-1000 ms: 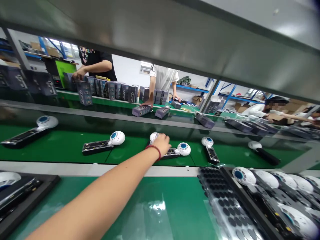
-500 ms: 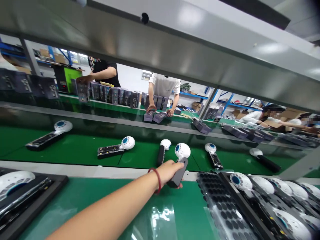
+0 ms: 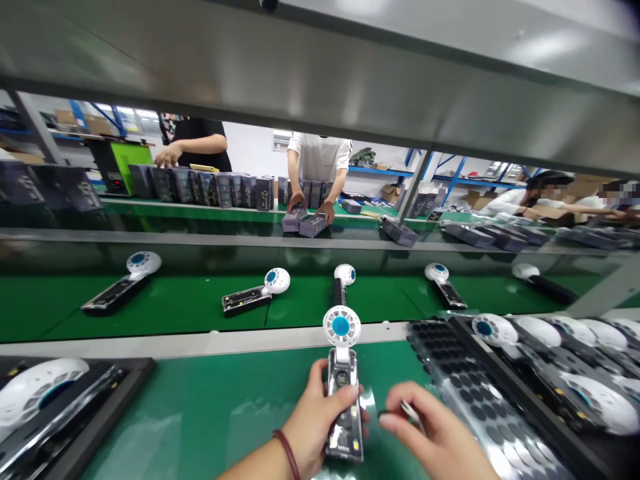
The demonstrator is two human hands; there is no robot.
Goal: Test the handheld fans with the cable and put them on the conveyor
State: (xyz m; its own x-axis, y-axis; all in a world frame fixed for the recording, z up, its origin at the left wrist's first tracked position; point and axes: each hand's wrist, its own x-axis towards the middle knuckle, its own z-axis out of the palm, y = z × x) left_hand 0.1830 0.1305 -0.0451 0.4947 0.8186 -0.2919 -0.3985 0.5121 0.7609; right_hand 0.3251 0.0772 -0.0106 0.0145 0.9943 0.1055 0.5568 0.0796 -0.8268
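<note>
Handheld fan (image 3: 343,380): white round head with a blue centre, upper end pointing away, long open body with its inner parts showing; held above the near green table (image 3: 220,407), near its middle, head level with the table's far edge. Left hand (image 3: 317,420): fingers wrapped round the lower body of the fan, thumb across its front; red cord bracelet (image 3: 289,453) on the wrist. Right hand (image 3: 435,437): just right of the fan, not touching it; finger and thumb pinched shut on a small thin tool (image 3: 409,412), too small to tell what kind. Sheet of round black pads (image 3: 463,393): lies right of the hands, at an angle. Tray of fans (image 3: 565,373): dark, far right, holds several white-headed fans side by side. Second dark tray (image 3: 75,413): far left, one white fan head lying in it. Green belt (image 3: 175,307): beyond the table's metal edge; five more fans lie on it, well apart, some open with parts showing, some with closed black handles. Row of purple boxes (image 3: 220,189): stands upright on the far table behind the belt. Other people: two stand at that far table, hands on boxes; others sit at far right. Metal shelf (image 3: 320,73): overhead, spans the whole width.
</note>
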